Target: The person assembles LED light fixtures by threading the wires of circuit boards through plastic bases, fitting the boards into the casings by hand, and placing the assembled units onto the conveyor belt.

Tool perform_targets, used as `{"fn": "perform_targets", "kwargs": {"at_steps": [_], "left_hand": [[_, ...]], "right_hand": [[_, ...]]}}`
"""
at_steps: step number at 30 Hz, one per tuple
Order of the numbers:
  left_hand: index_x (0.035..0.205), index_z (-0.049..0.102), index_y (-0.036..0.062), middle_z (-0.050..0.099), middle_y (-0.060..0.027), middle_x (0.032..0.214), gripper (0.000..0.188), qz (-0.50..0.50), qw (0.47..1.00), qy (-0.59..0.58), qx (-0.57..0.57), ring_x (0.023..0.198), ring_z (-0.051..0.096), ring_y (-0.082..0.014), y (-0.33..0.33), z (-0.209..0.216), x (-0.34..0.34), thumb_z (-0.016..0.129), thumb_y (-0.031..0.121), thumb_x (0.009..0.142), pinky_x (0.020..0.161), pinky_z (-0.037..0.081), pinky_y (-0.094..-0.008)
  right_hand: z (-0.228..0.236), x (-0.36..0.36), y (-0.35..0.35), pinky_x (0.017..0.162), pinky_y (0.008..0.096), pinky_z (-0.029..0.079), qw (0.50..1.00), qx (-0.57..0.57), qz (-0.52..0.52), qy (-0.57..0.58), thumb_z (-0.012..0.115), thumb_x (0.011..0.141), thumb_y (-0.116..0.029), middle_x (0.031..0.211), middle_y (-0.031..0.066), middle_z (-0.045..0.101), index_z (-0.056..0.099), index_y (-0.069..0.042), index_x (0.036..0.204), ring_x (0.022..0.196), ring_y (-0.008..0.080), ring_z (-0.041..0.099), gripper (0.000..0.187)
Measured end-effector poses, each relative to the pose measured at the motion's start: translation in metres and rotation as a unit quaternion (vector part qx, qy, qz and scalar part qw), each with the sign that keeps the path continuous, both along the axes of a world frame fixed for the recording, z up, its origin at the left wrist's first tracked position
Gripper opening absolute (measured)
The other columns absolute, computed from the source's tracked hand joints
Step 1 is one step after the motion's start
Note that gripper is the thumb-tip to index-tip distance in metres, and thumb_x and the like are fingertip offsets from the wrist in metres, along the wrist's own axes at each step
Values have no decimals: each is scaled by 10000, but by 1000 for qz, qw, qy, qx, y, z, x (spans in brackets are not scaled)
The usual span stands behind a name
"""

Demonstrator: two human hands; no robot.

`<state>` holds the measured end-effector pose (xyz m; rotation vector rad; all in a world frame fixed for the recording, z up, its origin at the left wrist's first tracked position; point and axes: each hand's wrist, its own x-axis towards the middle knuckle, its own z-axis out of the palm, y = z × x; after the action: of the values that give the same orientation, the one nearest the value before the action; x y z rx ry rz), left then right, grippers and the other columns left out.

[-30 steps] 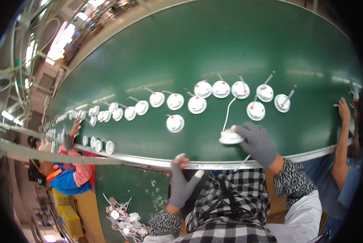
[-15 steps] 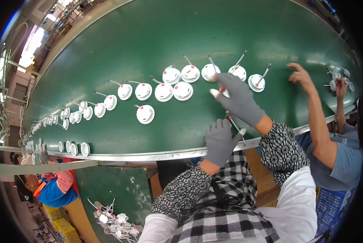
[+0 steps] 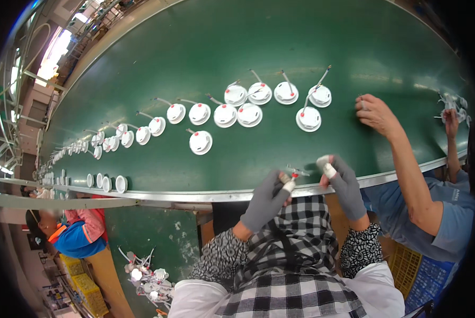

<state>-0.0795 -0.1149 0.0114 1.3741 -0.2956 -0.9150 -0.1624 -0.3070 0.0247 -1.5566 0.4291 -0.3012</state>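
My left hand (image 3: 269,200), in a grey glove with pale fingertips, pinches a small clear-and-white part with a red connector (image 3: 294,175) above the table's near edge. Close to its right, my gloved right hand (image 3: 343,183) has its fingers curled together. Whether anything is between them is hidden. Beyond my hands, a round white fixture (image 3: 308,119) with a red connector and upright cable lies on the green table (image 3: 258,159). Behind it is a similar round fixture (image 3: 320,96). Further fixtures, such as the lone round one (image 3: 201,142), lie to the left.
At right, a co-worker's hand (image 3: 378,114) reaches over the table; another hand touches a pile of white parts (image 3: 452,106). Several white rings (image 3: 121,184) stand near the left front edge. A lower side table (image 3: 179,238) bears a heap of wired parts (image 3: 153,281).
My right hand has drawn back from the fixtures toward the table edge. My left hand has picked up the small part. The rightmost fixture is gone from its place. The co-worker's hand moved left.
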Motion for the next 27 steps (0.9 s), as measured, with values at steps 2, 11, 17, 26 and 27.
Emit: {"fn": "perform_targets", "kwargs": {"at_steps": [2,11,17,26,27], "left_hand": [[946,510,17,577,-104,826,124,94,894,-417,135,592,572,-233,24,7,-14,598,44,863,545,462,-303],[1009,585,32,619,-54,817,185,99,946,-293,98,650,584,-102,71,36,-34,632,168,893,538,448,-269],[1020,619,37,545,4,605,237,-170,960,-163,149,568,518,-42,92,50,-25,551,254,951,534,415,-217],[1083,570,39,616,-95,878,283,-21,943,-272,190,788,628,-244,121,50,-19,628,239,893,735,504,-322],[1107,548,33,597,-103,947,352,32,893,-391,222,856,611,-280,114,50,-18,663,257,861,750,505,-356]], "right_hand": [[10,-10,14,538,217,415,962,208,157,86,409,995,-394,725,52,580,576,1,1078,559,95,500,437],[5,-1,68,483,230,369,895,334,270,122,546,937,-276,582,36,533,544,-37,708,516,122,496,332],[20,-9,78,463,207,364,893,305,310,112,575,918,-290,574,26,575,599,-39,751,486,72,484,302],[40,-9,52,418,236,328,942,312,96,82,514,946,-281,489,-14,411,526,-56,723,389,98,389,316],[40,-7,56,414,237,320,929,347,90,93,510,951,-277,489,-15,405,516,-60,728,390,99,388,310]]}}
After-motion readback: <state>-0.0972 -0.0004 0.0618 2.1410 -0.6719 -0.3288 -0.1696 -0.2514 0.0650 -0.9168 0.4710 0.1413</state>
